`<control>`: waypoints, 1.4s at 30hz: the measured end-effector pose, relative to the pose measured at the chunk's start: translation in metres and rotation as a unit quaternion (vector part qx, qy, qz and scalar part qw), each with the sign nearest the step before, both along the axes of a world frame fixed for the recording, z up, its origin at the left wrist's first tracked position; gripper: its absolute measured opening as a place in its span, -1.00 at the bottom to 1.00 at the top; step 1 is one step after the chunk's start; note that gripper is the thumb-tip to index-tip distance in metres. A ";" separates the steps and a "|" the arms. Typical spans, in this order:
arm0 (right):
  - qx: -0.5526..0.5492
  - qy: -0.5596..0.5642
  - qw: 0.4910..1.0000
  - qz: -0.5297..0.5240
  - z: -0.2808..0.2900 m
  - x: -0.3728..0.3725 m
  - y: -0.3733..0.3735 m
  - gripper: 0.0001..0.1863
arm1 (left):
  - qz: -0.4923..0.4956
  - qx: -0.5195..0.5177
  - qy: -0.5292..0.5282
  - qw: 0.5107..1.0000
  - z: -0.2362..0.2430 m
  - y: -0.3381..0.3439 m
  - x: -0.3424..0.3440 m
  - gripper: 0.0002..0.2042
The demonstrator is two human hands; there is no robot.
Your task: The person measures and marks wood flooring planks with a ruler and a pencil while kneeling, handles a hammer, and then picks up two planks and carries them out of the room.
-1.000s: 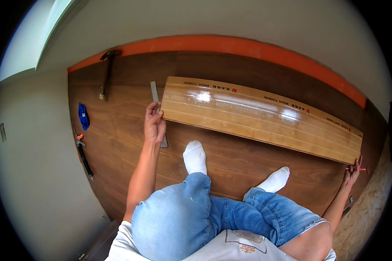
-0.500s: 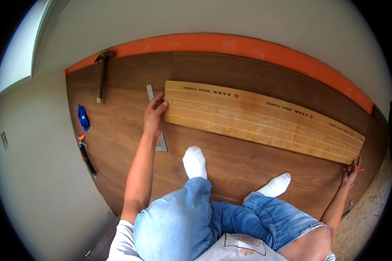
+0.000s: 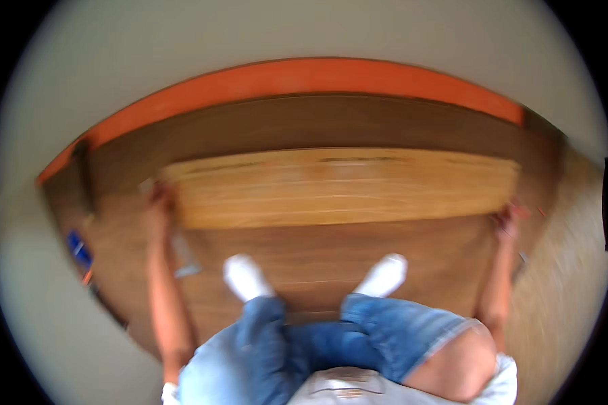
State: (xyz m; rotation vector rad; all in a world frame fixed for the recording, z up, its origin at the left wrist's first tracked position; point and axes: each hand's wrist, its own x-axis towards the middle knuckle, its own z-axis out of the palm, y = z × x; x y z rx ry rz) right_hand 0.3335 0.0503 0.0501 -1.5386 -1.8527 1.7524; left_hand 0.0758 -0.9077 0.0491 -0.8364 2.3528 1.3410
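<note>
A long flooring plank (image 3: 344, 192) lies crosswise in front of me, its pale, line-grooved underside facing up. My left hand (image 3: 159, 204) is closed on its left end. At the near right corner my right hand (image 3: 507, 223) grips the other end, with a thin red pencil (image 3: 540, 212) sticking out from the fingers. Motion smears both hands, so single fingers are hard to make out. A metal square (image 3: 188, 260) rests on the floor beside my left wrist, partly covered by the hand and arm.
Brown laid flooring (image 3: 304, 253) runs under my white-socked feet. An orange strip (image 3: 311, 77) edges it along the far wall. On the left lie a hammer (image 3: 83, 177), a blue object (image 3: 79, 248) and a black-handled tool (image 3: 106, 300). Bare board (image 3: 554, 290) borders the right side.
My view has swung to the right and blurred. The plank, slanting down rightward before, now runs nearly level across the picture. Both hands stay at its ends.
</note>
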 end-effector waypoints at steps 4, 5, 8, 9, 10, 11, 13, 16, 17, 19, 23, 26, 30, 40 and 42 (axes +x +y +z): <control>0.009 0.050 0.999 0.019 0.002 -0.034 -0.049 -0.38 | 0.062 0.069 -0.031 0.995 -0.004 -0.047 0.000 -0.44; 0.026 0.049 0.998 0.009 0.010 -0.041 -0.054 -0.40 | 0.069 0.090 -0.035 0.993 -0.009 -0.053 0.001 -0.42; 0.065 -0.014 0.998 0.012 0.046 -0.066 -0.070 -0.45 | 0.079 0.093 -0.053 0.991 -0.004 -0.040 -0.003 -0.35; 0.077 -0.040 0.996 0.034 0.052 -0.079 -0.070 -0.46 | 0.080 0.098 -0.054 0.990 -0.006 -0.041 -0.006 -0.35; 0.089 -0.067 0.992 0.057 0.057 -0.088 -0.064 -0.45 | 0.082 0.103 -0.057 0.990 -0.009 -0.047 -0.004 -0.34; 0.104 -0.083 0.988 0.076 0.059 -0.093 -0.055 -0.49 | 0.083 0.109 -0.061 0.989 -0.013 -0.052 -0.004 -0.34; 0.128 -0.115 0.978 0.117 0.058 -0.104 -0.041 -0.55 | 0.086 0.135 -0.077 0.984 -0.013 -0.054 -0.009 -0.31; 0.110 -0.115 0.978 0.135 0.055 -0.126 -0.046 -0.55 | 0.102 0.122 -0.085 0.984 -0.002 -0.048 -0.011 -0.29; 0.100 -0.123 0.977 0.140 0.053 -0.128 -0.045 -0.55 | 0.102 0.118 -0.090 0.984 0.000 -0.048 -0.011 -0.29; 0.092 -0.126 0.979 0.131 0.051 -0.131 -0.043 -0.55 | 0.104 0.112 -0.092 0.984 0.001 -0.051 -0.010 -0.28; 0.058 -0.115 0.984 0.122 0.047 -0.136 -0.043 -0.61 | 0.116 0.093 -0.095 0.984 0.000 -0.058 -0.007 -0.28; 0.031 -0.104 0.988 0.112 0.045 -0.134 -0.041 -0.66 | 0.118 0.084 -0.093 0.985 -0.001 -0.057 -0.006 -0.31; 0.007 -0.081 0.994 0.077 0.039 -0.133 -0.039 -0.69 | 0.132 0.089 -0.084 0.984 0.000 -0.055 -0.006 -0.36; -0.002 -0.106 0.992 0.068 0.047 -0.134 -0.032 -0.69 | 0.138 0.094 -0.082 0.983 -0.005 -0.056 -0.003 -0.56; 0.008 -0.110 0.992 0.063 0.048 -0.135 -0.032 -0.70 | 0.136 0.089 -0.085 0.983 -0.004 -0.049 -0.003 -0.57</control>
